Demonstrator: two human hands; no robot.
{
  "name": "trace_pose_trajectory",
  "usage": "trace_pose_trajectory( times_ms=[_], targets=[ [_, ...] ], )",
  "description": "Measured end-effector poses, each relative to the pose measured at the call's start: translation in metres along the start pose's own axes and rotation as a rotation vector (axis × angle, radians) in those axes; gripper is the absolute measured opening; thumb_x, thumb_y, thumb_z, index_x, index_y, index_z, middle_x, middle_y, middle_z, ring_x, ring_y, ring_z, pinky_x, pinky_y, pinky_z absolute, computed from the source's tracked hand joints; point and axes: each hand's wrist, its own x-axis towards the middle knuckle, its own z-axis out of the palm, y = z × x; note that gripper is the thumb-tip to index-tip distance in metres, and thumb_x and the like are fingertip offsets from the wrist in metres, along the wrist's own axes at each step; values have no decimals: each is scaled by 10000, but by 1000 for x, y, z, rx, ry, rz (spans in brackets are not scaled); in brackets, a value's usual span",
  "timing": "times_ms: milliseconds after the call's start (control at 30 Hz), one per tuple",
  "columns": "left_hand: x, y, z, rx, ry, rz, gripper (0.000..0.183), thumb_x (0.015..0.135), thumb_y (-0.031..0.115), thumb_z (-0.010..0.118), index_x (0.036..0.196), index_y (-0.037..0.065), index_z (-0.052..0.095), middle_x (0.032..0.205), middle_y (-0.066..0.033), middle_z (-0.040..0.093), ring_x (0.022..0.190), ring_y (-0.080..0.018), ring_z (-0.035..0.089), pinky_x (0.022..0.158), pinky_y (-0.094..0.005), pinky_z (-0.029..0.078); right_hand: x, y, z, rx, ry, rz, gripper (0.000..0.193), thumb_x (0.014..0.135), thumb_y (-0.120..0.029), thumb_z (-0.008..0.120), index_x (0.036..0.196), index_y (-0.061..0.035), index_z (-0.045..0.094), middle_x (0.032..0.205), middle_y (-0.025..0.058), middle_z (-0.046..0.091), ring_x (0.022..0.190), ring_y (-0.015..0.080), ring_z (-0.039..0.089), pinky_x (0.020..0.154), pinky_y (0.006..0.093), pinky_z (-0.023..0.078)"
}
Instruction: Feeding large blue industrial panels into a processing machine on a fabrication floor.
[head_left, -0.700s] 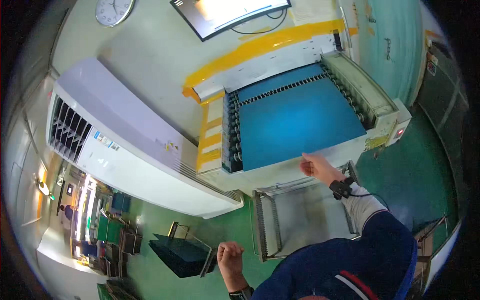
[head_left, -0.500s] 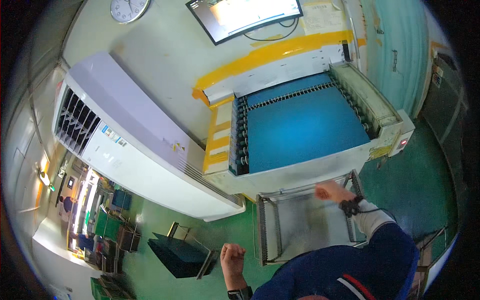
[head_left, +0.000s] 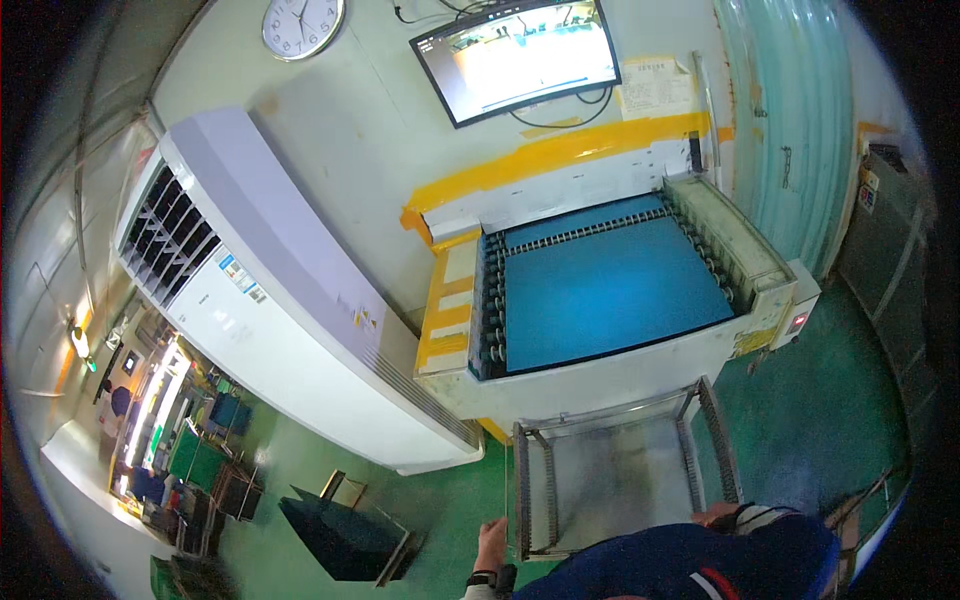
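Both hands have dropped from the blue bed to the metal rack's near end.

Left hand [head_left: 490,545] grips the metal rack [head_left: 615,480]; right hand [head_left: 722,517] mostly hidden, grip unclear. Rack's long axis points toward the blue-topped machine [head_left: 610,290].

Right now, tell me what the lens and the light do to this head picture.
Head view: fisheye bends the white cabinet and the machine's blue bed toward the rim; the corners go black. The wall screen is washed out by glare. Lighting is even, with soft shadows. The metal rack looks slightly smeared, and the left hand is small at the lower edge.
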Motion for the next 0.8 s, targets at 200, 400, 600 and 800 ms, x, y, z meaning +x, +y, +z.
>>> trace_pose_trajectory(
  times_ms=[200,400,600,800],
  targets=[
    [34,-16,8,652,11,-168,750,665,342,793,1192,-57,439,1069,-163,563,948,-246,574,782,-388,465,5,-32,1,121,46,-15,320,818,-382,620,973,-103,593,806,86,616,712,206,588,659,327,437],
    [53,-72,-4,237,-98,-92,790,633,386,790,1179,-59,432,1053,-216,578,987,-292,576,779,-386,492,17,-46,-9,244,67,25,303,826,-393,597,917,-106,563,764,72,578,670,196,556,616,321,411],
    [97,-126,-35,1502,-355,322,409,928,334,418,1291,146,406,1232,-118,505,1121,-316,472,971,-506,295,23,-65,-28,358,83,62,298,834,-404,575,860,-110,532,722,59,540,627,186,524,574,316,384],
    [83,-110,-14,1287,-328,173,354,960,277,316,1183,63,488,1140,-115,541,1019,-278,503,867,-418,378,22,-81,-42,472,131,73,308,841,-415,553,803,-114,502,681,45,502,585,176,492,531,311,358]
  ],
)
